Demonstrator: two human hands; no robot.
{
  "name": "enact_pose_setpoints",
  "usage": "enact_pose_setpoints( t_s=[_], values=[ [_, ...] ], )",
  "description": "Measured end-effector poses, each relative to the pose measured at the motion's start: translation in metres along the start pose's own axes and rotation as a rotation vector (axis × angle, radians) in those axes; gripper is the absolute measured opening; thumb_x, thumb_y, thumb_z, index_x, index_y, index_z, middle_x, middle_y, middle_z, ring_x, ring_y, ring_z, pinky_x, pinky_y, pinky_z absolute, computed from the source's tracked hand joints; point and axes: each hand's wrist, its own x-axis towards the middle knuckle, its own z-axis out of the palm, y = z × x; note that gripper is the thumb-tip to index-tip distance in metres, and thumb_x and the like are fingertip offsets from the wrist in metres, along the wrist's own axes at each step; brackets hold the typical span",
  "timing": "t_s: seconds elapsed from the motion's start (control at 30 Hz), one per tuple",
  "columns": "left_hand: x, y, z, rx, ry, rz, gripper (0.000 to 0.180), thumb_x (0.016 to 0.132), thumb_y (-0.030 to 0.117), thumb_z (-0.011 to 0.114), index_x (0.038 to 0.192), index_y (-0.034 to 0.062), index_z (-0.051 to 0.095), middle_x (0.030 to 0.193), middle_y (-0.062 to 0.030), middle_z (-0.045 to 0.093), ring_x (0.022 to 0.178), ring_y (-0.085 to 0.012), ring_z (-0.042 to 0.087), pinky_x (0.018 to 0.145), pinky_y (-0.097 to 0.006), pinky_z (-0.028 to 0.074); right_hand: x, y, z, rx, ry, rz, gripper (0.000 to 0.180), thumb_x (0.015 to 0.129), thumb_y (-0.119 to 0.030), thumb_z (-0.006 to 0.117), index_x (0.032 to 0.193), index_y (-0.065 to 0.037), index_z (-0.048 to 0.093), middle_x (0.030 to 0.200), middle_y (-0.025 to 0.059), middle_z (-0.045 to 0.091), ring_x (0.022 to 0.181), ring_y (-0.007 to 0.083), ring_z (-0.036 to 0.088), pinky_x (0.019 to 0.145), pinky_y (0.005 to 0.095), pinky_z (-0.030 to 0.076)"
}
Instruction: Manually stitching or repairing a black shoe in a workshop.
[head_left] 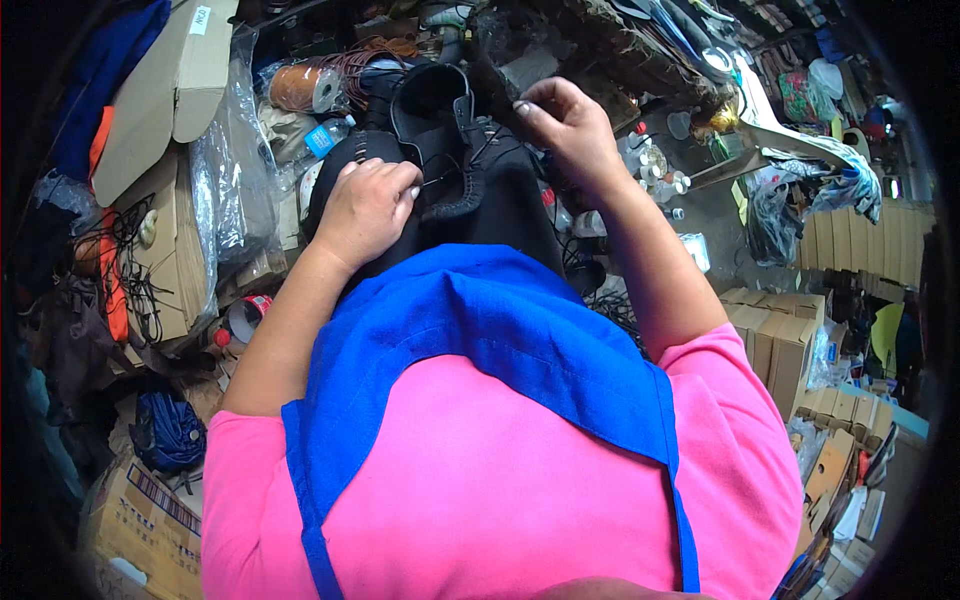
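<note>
A black shoe or boot [462, 195] rests over my lap, its padded opening facing up and away from me. Coarse stitches run along its near edge. At its left side my left hand [372, 205] is closed, with the thumb against the curled fingers; a thin dark thread seems to run from there toward the shoe. My right hand [572, 130] is raised to the right of the shoe, thumb and forefinger pinched together. What either hand grips is too small or hidden to make out. A blue apron [480, 300] covers my lap below.
A spool of orange cord [303, 88] and a plastic bottle with a blue label [328, 135] lie beyond my left hand. Cardboard sheets [160, 100] stand at the left. Several small bottles [655, 170] are right of my right wrist. Stacked boxes [775, 335] sit farther right.
</note>
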Motion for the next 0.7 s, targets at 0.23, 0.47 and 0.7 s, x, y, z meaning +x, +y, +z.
enact_pose_setpoints(
  t_s=[0.23, 0.47, 0.7],
  values=[
    [-0.001, 0.002, -0.002, -0.031, -0.001, -0.018, 0.008, 0.081, 0.012, 0.059, 0.089, 0.0086, 0.058, 0.080, -0.0096, 0.059, 0.081, -0.0293, 0.057, 0.073, -0.040, 0.040, 0.013, 0.024, 0.009, -0.001, -0.121, 0.062, 0.026, 0.081, -0.018, 0.074, 0.078, -0.002, 0.054, 0.072, 0.0008, 0.060, 0.068, 0.0067, 0.058, 0.062, 0.0245, 0.048],
    [0.000, 0.001, 0.000, -0.022, -0.003, -0.015, 0.009, 0.081, 0.013, 0.060, 0.089, 0.0089, 0.059, 0.079, -0.0095, 0.060, 0.081, -0.0293, 0.057, 0.073, -0.040, 0.040, -0.003, 0.019, 0.004, -0.522, -0.375, -0.264, 0.029, 0.075, -0.016, 0.071, 0.101, -0.004, 0.066, 0.107, 0.0124, 0.057, 0.100, 0.0260, 0.057, 0.086, 0.0355, 0.047],
    [0.000, 0.002, -0.001, -0.020, -0.005, -0.019, 0.010, 0.081, 0.013, 0.060, 0.090, 0.0089, 0.059, 0.079, -0.0093, 0.060, 0.081, -0.0293, 0.057, 0.073, -0.040, 0.040, -0.008, 0.015, 0.000, -0.682, -0.293, -0.408, 0.028, 0.075, -0.016, 0.070, 0.101, -0.006, 0.066, 0.103, 0.0129, 0.058, 0.097, 0.0298, 0.056, 0.085, 0.0378, 0.048]
  ],
)
